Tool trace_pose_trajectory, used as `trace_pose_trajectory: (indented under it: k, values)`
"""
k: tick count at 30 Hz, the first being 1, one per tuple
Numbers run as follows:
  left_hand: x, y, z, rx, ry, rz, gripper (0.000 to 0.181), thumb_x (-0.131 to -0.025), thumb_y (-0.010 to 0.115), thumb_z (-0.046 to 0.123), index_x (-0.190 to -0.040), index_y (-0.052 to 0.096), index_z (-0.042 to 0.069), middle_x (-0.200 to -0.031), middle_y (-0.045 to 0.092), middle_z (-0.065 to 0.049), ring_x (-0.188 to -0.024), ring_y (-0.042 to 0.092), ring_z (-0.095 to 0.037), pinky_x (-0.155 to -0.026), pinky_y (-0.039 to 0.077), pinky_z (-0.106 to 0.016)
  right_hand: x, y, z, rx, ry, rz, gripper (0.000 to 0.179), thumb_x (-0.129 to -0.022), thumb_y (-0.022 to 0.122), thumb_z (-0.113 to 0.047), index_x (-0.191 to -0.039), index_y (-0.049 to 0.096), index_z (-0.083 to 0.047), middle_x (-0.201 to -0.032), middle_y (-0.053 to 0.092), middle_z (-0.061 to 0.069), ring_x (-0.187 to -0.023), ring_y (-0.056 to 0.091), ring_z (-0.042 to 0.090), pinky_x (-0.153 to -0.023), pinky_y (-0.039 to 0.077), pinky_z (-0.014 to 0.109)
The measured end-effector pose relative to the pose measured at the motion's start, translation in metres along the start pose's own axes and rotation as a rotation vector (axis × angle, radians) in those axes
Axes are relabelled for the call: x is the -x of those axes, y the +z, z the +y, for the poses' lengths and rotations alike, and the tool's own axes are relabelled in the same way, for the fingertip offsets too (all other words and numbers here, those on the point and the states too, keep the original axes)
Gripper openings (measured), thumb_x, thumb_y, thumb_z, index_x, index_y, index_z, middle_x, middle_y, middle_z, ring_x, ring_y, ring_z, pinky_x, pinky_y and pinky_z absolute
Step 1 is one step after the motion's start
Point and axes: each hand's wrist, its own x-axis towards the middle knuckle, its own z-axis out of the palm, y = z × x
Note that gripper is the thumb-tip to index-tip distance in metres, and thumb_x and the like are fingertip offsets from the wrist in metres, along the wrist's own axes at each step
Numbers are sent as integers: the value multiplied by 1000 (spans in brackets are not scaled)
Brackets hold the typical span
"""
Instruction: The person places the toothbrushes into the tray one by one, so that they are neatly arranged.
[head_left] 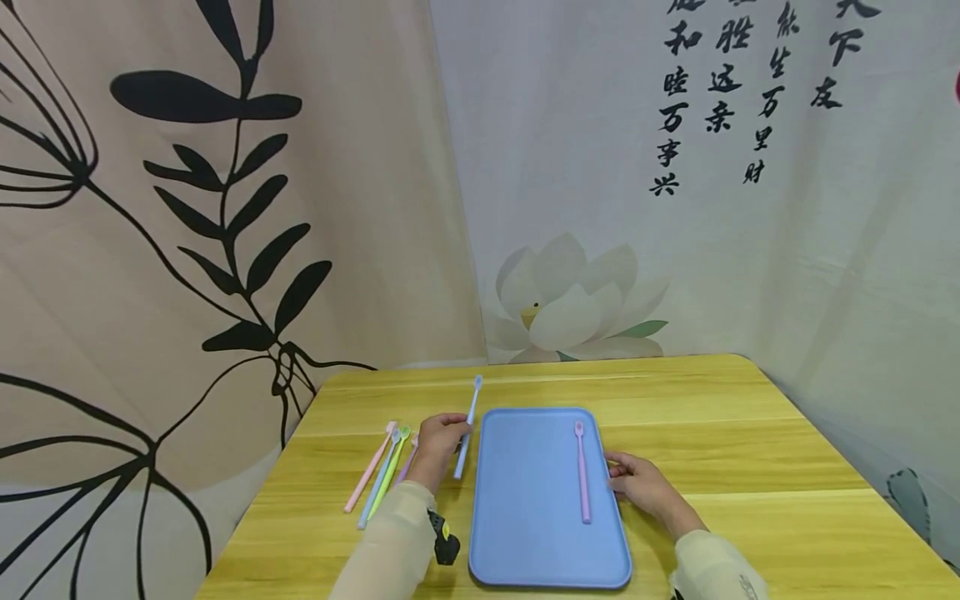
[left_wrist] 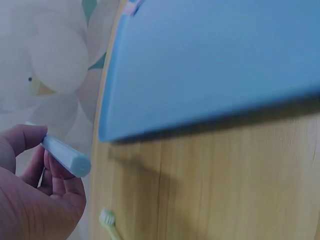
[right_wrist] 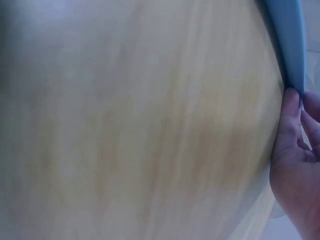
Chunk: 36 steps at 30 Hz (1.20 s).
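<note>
One blue brush (head_left: 472, 410) pinched in left hand (head_left: 438, 446), thumb against fingers | just left of tray (head_left: 528, 500), over bench (head_left: 750, 467) | long axis nearly along tray's long side, head end farthest | right hand (head_left: 643, 483), farther off, pinches tray's right rim

Head view's pretty bright and even, soft shadows beside the blue tray (head_left: 532, 500). Left wrist blurs the tray's edge; right wrist's kinda dim and hazy, table (right_wrist: 150, 125) smeary left of the tray.
</note>
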Motion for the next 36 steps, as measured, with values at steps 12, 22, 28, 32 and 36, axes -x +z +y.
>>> trace_pose_trajectory:
  k: [12, 22, 28, 32, 36]
  values:
    - [12, 28, -2, 19, -20, -30, 26, -73, 68, 0, -98, 65, -9, -80, 64, -10, -66, 57, -17, -57, 48, -30, -1, 1, 1, -6, -2, -2, 46, -81, 54, 8, -127, 47, 5, -92, 50, 13, -82, 51, 21, -69, 50, 35]
    - [22, 51, -1, 10, -38, -20, 25, -73, 69, 2, -96, 66, -6, -80, 64, -8, -63, 56, -16, -57, 48, -28, 0, 0, 0, -14, 0, -5, 46, -82, 52, 9, -127, 46, 5, -92, 50, 14, -82, 51, 22, -69, 50, 35]
    - [31, 65, -8, -19, -31, -24, 23, -73, 70, 4, -94, 67, -6, -77, 63, -7, -62, 56, -15, -56, 48, -28, 0, 0, -1, 3, -4, 5, 46, -81, 54, 9, -126, 48, 5, -92, 51, 13, -81, 51, 22, -69, 50, 36]
    - [35, 74, -13, -30, -27, -19, 22, -70, 70, 3, -90, 67, -6, -73, 63, -6, -58, 55, -13, -53, 47, -27, -1, 0, 0, 13, -3, 8, 47, -80, 54, 8, -127, 48, 4, -92, 51, 13, -81, 51, 21, -69, 50, 35]
    - [40, 81, -16, -45, -36, -16, 20, -70, 71, 3, -88, 68, -4, -72, 62, -5, -58, 54, -14, -53, 46, -27, -1, 0, 0, 19, -2, 9, 46, -81, 54, 8, -127, 48, 4, -93, 52, 13, -82, 51, 21, -69, 50, 35]
